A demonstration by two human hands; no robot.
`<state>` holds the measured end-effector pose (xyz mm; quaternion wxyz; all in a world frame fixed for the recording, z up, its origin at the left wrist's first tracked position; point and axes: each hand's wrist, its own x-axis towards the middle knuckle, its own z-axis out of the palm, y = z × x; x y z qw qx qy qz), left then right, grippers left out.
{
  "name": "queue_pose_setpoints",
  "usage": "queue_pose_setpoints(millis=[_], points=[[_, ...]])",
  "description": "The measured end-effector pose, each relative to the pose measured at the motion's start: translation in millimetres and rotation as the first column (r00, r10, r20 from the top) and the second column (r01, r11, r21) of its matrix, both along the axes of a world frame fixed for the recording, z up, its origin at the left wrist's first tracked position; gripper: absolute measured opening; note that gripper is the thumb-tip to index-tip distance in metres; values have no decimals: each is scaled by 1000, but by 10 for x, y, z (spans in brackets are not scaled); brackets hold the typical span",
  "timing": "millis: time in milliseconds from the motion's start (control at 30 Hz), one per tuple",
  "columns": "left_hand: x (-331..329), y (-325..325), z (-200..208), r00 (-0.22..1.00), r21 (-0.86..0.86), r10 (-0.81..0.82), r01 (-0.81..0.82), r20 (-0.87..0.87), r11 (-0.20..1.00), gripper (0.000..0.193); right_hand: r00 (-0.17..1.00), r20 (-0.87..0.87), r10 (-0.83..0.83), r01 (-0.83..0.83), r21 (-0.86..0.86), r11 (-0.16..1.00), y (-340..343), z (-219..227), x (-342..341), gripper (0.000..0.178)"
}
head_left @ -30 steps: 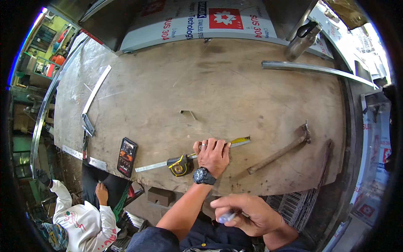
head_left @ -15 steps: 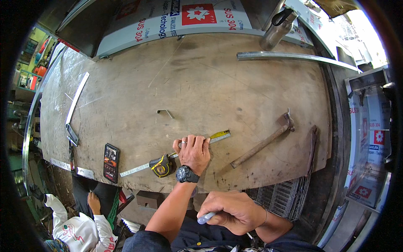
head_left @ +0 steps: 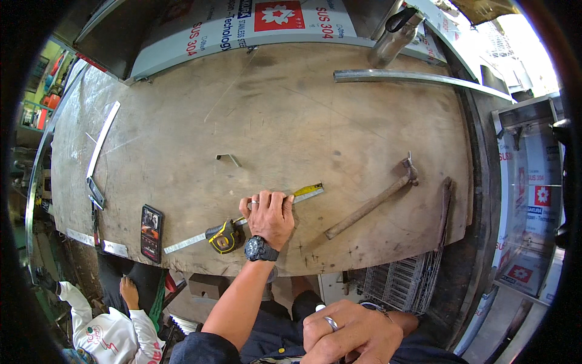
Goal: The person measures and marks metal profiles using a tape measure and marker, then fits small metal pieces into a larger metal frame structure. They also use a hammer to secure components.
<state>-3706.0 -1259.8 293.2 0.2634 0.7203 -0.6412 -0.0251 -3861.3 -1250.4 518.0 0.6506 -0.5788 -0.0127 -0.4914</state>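
Observation:
My left hand (head_left: 271, 219), with a watch at the wrist, presses its bent fingers down on a tape measure's yellow blade and a flat metal strip (head_left: 185, 242). The strip lies slantwise on the wooden table, its right end sticking out beyond my fingers beside the blade tip (head_left: 308, 189). Just left of that hand rests the black and yellow case of the tape measure (head_left: 225, 237). Low in front of my body, my right hand (head_left: 354, 333) is closed around a pale pen-like thing. Only a whitish end (head_left: 319, 307) shows; the fingers hide most of it.
A hammer (head_left: 373, 203) lies right of my left hand. A small bent metal piece (head_left: 229, 159), a phone (head_left: 151, 233) and a try square (head_left: 100, 158) lie on the wooden table (head_left: 339, 139). Behind are a metal bar (head_left: 418, 77) and bottle (head_left: 394, 39). Another person (head_left: 118, 330) is at lower left.
My right hand has dropped lower and turned, so its back shows. My left hand stays on the strip and blade. The whole view has shifted slightly.

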Motion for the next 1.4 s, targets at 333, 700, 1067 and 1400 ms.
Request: queue_pose_setpoints(millis=[333, 700, 1067, 1400], points=[[28, 11, -28, 1000, -6, 10, -10, 10, 1000, 16, 701, -704, 115, 157, 309, 938, -182, -455, -424, 53], [-1, -3, 4, 1000, -7, -4, 4, 15, 1000, 16, 986, -154, 57, 117, 901, 419, -724, -1471, -822, 28], [5, -15, 27, 1000, -9, -16, 16, 25, 1000, 15, 554, -772, -313, 659, 176, 732, -478, -2092, -489, 27], [-10, -13, -8, 1000, -5, 5, -5, 18, 1000, 16, 320, -712, -626, 732, -234, 640, -412, -2229, -328, 17]])
